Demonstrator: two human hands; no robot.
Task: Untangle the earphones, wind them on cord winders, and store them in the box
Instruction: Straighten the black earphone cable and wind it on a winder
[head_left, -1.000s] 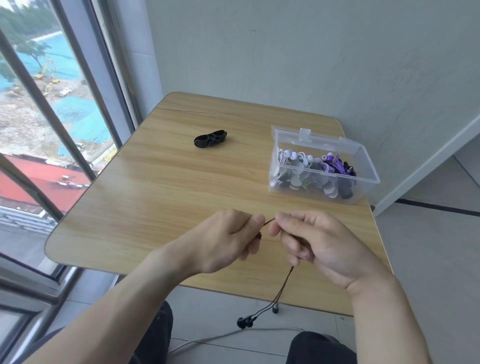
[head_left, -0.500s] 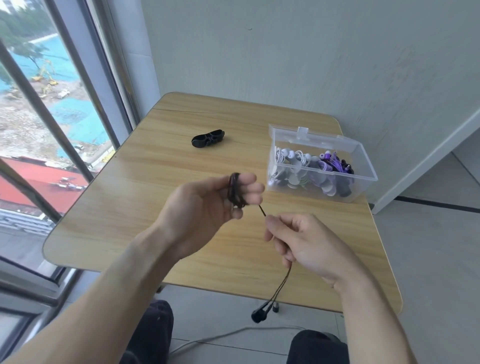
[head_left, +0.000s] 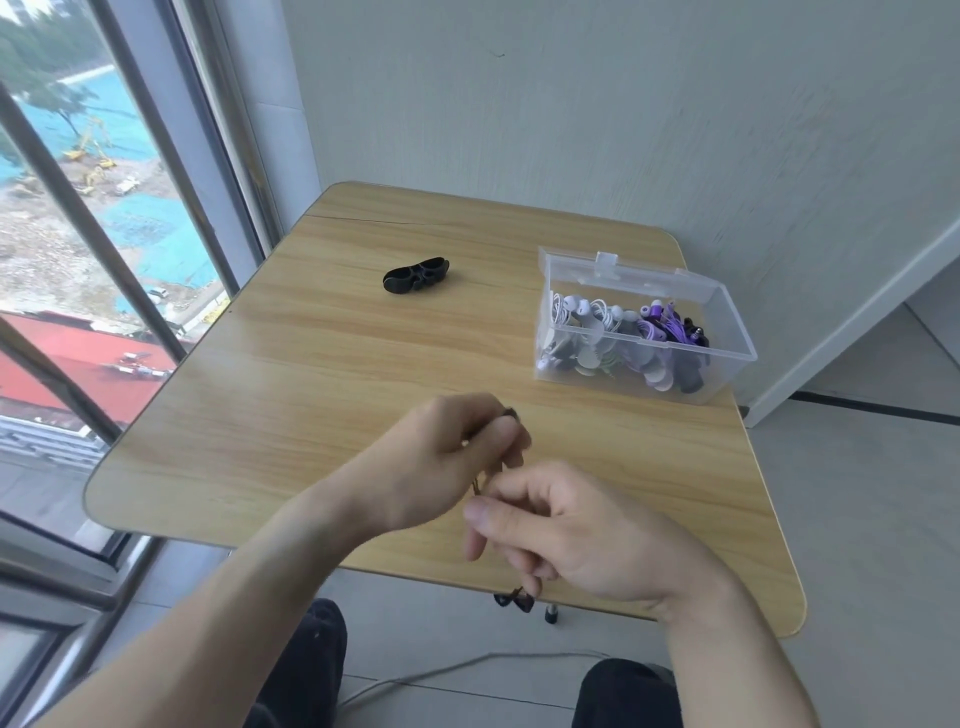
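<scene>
- Earphones (head_left: 511, 603), thin black cord, run between both hands over the near table edge; buds dangle below the right hand.
- Half a second ago the left hand (head_left: 441, 462) was raised showing coils round its fingers; now it has dropped close to the right, so winding seems under way.
- Left fingers curl round the cord; right hand (head_left: 566, 530) pinches it.
- Winder (head_left: 415, 274), black and lobed, lies untouched on the wood-grain table (head_left: 311, 389).
- Box (head_left: 727, 332), clear plastic, holds wound sets.
</scene>
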